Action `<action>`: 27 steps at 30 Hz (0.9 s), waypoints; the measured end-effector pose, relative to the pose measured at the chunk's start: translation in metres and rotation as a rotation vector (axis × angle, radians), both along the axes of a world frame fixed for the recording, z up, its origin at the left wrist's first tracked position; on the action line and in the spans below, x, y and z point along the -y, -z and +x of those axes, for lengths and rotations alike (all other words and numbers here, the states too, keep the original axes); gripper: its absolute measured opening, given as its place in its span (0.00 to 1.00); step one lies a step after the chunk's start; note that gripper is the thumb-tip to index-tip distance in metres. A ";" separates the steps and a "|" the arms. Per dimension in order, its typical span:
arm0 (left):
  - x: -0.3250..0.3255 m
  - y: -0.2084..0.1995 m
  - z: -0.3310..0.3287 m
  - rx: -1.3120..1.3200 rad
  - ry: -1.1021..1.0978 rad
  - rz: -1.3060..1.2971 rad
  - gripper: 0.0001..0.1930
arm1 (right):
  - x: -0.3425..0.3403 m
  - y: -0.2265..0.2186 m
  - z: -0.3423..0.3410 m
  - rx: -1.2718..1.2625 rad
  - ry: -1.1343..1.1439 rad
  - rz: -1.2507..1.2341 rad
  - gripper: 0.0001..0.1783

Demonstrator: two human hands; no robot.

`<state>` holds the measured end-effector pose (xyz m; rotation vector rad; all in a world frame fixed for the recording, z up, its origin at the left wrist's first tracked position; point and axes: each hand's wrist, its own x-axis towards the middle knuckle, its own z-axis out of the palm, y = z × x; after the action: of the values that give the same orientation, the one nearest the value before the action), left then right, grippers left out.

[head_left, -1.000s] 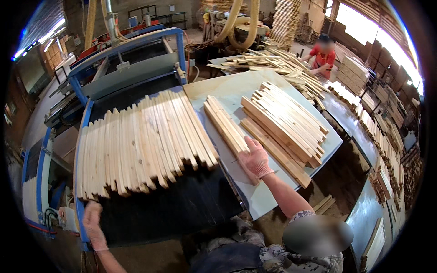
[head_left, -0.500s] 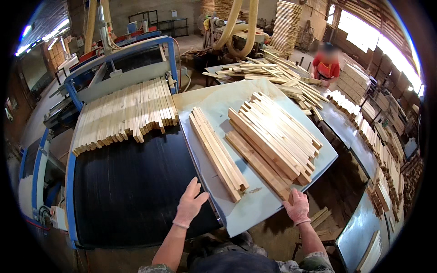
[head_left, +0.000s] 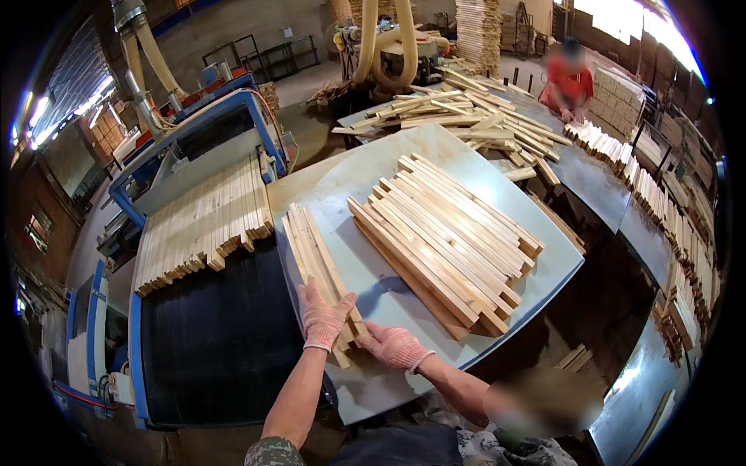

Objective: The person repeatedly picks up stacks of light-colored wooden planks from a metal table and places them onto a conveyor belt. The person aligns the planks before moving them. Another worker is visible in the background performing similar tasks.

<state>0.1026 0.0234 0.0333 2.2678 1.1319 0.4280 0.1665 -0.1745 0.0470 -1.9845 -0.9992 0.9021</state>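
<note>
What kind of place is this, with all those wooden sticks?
It's probably a woodworking workshop or small factory. There's a big heap of loose wooden strips, a blue-framed machine with a black belt, and thick yellowish hoses beside the wood.

The left hand (head_left: 322, 314) lies over a narrow bundle of wooden sticks (head_left: 311, 241), its thumb out to the right. The right hand (head_left: 395, 347) is at the bundle's near end; its grip is hard to tell. Both wear gloves. Beside the bundle, a larger pile of sticks (head_left: 443, 241) lies on the pale table (head_left: 423, 140). To the left, more sticks (head_left: 206, 225) lie side by side on a black belt (head_left: 225, 342).
</note>
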 end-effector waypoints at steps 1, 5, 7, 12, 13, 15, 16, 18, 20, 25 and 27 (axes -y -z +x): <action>0.003 -0.003 0.003 -0.016 -0.020 -0.036 0.64 | 0.001 -0.002 0.004 0.050 -0.049 -0.033 0.33; 0.013 -0.017 0.010 -0.133 0.004 -0.013 0.63 | 0.024 -0.007 0.021 0.418 0.010 -0.006 0.36; 0.014 -0.020 0.008 -0.181 -0.026 0.030 0.63 | 0.028 -0.037 0.057 0.601 0.044 -0.007 0.40; 0.035 -0.034 0.010 -0.053 0.118 0.378 0.56 | 0.042 -0.033 0.131 1.185 0.327 -0.201 0.47; 0.045 -0.033 0.014 0.058 0.209 0.305 0.54 | 0.041 -0.037 0.138 1.046 0.273 -0.278 0.45; 0.079 -0.039 0.024 0.239 0.354 0.038 0.50 | 0.034 -0.042 0.148 0.766 0.154 -0.425 0.40; 0.105 -0.042 0.033 0.310 0.415 -0.160 0.48 | 0.033 -0.038 0.147 0.835 0.137 -0.432 0.40; 0.136 0.027 0.049 0.348 0.393 -0.198 0.38 | 0.033 -0.025 0.135 0.963 0.106 -0.440 0.39; 0.148 0.013 0.051 0.338 0.253 -0.871 0.24 | 0.032 -0.029 0.133 0.923 0.116 -0.405 0.39; 0.161 0.004 0.057 0.422 0.057 -1.472 0.10 | 0.025 -0.040 0.145 0.761 0.154 -0.355 0.44; 0.165 0.005 0.069 0.482 -0.006 -1.535 0.12 | 0.026 -0.043 0.149 0.715 0.209 -0.336 0.45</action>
<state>0.1715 -0.1416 0.0281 0.7489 0.7204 0.0078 0.3152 -0.2009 0.0897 -2.7307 -1.0206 0.2354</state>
